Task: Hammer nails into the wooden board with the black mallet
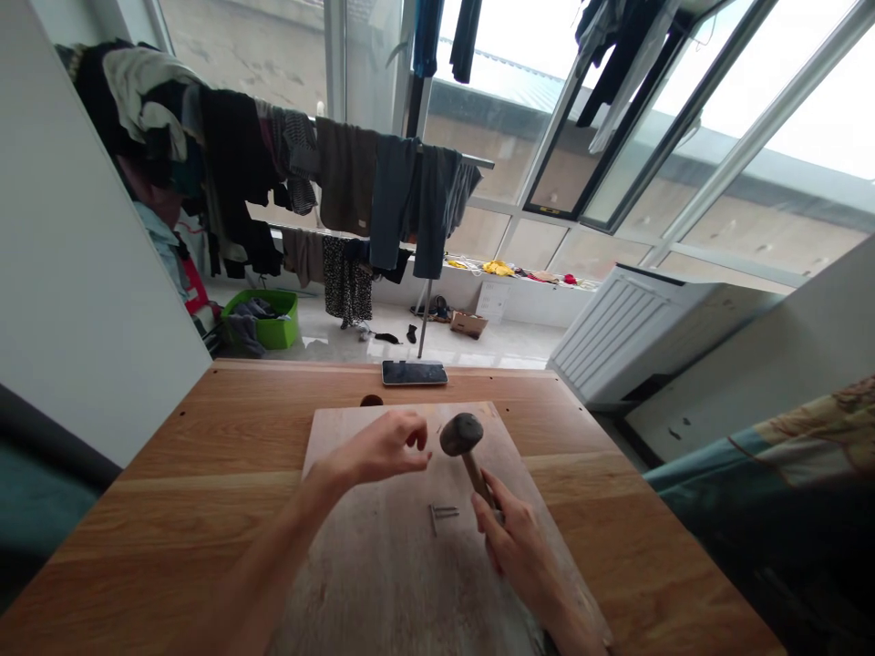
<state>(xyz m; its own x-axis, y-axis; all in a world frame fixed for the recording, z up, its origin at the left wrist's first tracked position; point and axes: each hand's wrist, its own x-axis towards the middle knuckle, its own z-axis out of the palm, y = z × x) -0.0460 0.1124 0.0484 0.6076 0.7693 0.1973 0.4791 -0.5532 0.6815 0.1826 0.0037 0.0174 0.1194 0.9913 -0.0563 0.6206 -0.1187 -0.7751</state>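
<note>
My right hand [512, 528] is wrapped round the wooden handle of a mallet [462, 435]. Its dark, rounded head is raised over a pale wooden board [369, 565]. Left of the mallet head, my left hand [389, 446] hangs low over the board's far part with its fingers curled and thumb and forefinger pinched together. Whatever may be between those fingertips is too small to make out. Several loose metal nails [444, 512] lie on the board between my hands, nearer to me than the left fingertips.
The board rests on a wood-grain table [205, 519]. At the table's far edge lies a phone [414, 373], with a small dark round thing [371, 400] just behind the board. Beyond stand a laundry-covered drying rack [430, 310] and a green basket [280, 319].
</note>
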